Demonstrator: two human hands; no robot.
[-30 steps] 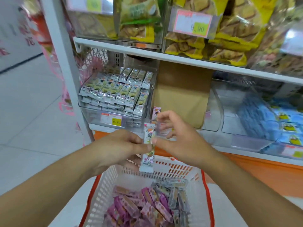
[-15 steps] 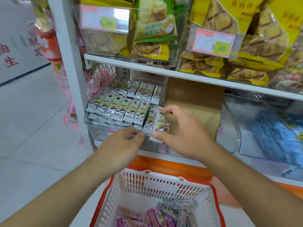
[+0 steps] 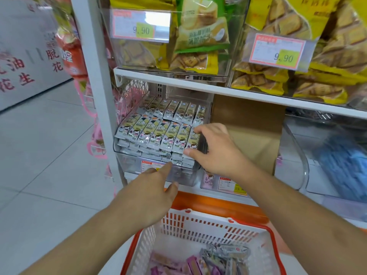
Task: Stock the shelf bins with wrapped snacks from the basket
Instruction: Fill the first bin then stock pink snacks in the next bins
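Atop the bin's (image 3: 127,155) seven-snack front row (image 3: 156,133), two hands: right (image 3: 216,153) pinching, left (image 3: 153,193) pointing.

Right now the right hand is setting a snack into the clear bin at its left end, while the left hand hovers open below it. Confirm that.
Not quite. In the head view the right hand holds the snack at the right end of the clear bin, against its right wall, not the left end. The rest stands: the left hand hovers open just below the bin's front.

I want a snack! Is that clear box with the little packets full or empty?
Nearly full. The bin holds packets in stacked layers, rows reaching its front wall. The right hand grips one at the right end.
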